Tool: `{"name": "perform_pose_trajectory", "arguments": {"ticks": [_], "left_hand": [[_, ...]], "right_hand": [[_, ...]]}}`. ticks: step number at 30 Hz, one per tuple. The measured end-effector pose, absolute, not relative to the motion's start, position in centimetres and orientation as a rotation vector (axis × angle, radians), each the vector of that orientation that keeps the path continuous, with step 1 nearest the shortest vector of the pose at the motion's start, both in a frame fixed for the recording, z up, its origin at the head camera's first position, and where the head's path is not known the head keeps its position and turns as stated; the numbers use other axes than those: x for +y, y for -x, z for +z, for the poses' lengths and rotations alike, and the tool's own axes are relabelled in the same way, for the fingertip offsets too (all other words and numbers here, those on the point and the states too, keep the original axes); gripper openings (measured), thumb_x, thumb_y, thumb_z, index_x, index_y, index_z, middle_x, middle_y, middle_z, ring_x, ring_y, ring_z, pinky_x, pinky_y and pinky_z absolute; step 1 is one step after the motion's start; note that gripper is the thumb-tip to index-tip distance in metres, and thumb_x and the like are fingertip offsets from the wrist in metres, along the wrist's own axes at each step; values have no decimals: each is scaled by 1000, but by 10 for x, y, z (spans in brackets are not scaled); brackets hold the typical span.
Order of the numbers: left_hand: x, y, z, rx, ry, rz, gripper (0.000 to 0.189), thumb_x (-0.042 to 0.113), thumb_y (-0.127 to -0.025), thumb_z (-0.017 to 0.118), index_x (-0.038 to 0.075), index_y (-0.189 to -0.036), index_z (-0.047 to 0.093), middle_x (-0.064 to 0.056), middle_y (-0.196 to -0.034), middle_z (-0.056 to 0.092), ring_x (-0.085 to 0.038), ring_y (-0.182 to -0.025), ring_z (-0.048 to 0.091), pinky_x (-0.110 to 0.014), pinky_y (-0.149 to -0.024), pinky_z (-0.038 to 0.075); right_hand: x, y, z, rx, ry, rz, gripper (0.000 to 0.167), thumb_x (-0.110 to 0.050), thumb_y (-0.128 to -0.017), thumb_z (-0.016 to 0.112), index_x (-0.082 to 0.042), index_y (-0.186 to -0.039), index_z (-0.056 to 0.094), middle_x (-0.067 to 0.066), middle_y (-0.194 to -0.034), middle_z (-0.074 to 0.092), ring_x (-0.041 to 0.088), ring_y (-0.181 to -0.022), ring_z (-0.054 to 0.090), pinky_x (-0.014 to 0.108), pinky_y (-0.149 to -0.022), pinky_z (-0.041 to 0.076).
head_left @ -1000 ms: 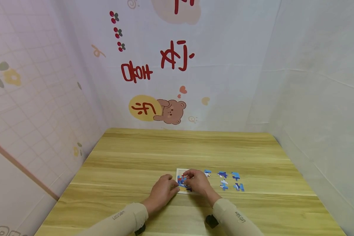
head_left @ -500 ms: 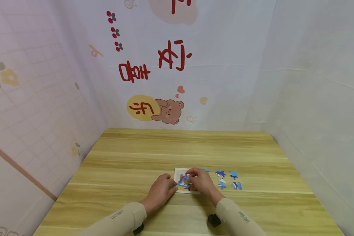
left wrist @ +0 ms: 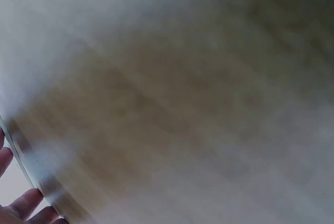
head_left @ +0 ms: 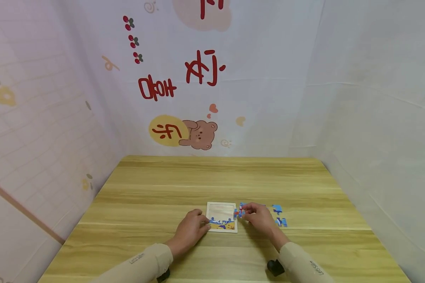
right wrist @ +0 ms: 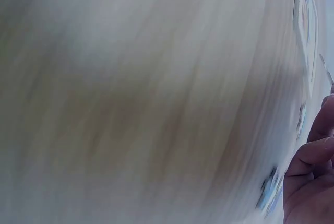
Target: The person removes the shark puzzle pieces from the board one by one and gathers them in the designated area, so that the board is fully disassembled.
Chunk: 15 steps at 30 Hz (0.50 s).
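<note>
A white-rimmed puzzle tray (head_left: 221, 230) lies on the table, its lower part filled with blue, white and yellow puzzle pieces (head_left: 221, 224); bare backing shows above them. My left hand (head_left: 191, 227) rests at the tray's left edge, fingertips touching the rim, with those fingers (left wrist: 28, 200) also along the edge in the left wrist view. My right hand (head_left: 260, 218) pinches a red-and-blue puzzle piece (head_left: 237, 213) just past the tray's right rim. In the right wrist view the curled fingers (right wrist: 313, 153) show, with a thin edge of the piece (right wrist: 326, 67) beyond them.
Loose blue puzzle pieces lie right of the tray, among them one at the back (head_left: 277, 208) and one nearer (head_left: 281, 222); my right hand covers others. The wooden table (head_left: 156, 177) ends at fabric walls behind and on both sides.
My right hand has moved right, from over the tray to beyond its right rim, with the red-and-blue piece; bare backing now shows there. My left hand has stayed at the left edge.
</note>
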<state>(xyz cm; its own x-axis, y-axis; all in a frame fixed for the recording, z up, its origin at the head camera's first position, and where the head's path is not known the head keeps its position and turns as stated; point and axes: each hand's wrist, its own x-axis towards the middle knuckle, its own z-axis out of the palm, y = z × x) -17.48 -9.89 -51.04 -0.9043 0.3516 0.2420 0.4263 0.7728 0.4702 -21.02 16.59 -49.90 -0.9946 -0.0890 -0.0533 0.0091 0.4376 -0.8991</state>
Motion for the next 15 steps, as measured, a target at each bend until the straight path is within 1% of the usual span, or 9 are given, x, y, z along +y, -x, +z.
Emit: {"name": "perform_pose_trajectory", "arguments": {"ticks": [7,11,15], "left_hand": [[-98,176,-511,-2828,624,-804,16,19,-89,74,6,-98,77,-14,-113,62,-33,-108,59,-50,-90,50],[-98,177,-511,-2830,615,-811,16,19,-88,75,7,-97,77,-14,-114,62,-34,-109,59,-51,-92,49],[-96,176,-510,-2842,610,-824,16,19,-89,74,6,-97,77,-15,-115,61,-35,-111,59,-52,-94,47]], "right_hand": [[189,205,-497,2595,4,-1604,20,6,-84,70,0,-103,70,5,-82,61,18,-64,56,30,-56,50],[195,203,-498,2604,16,-1591,19,6,-82,71,2,-101,70,5,-81,62,18,-63,55,28,-55,49],[196,202,-501,2605,44,-1553,18,3,-82,71,1,-100,70,3,-78,61,15,-62,54,25,-54,47]]}}
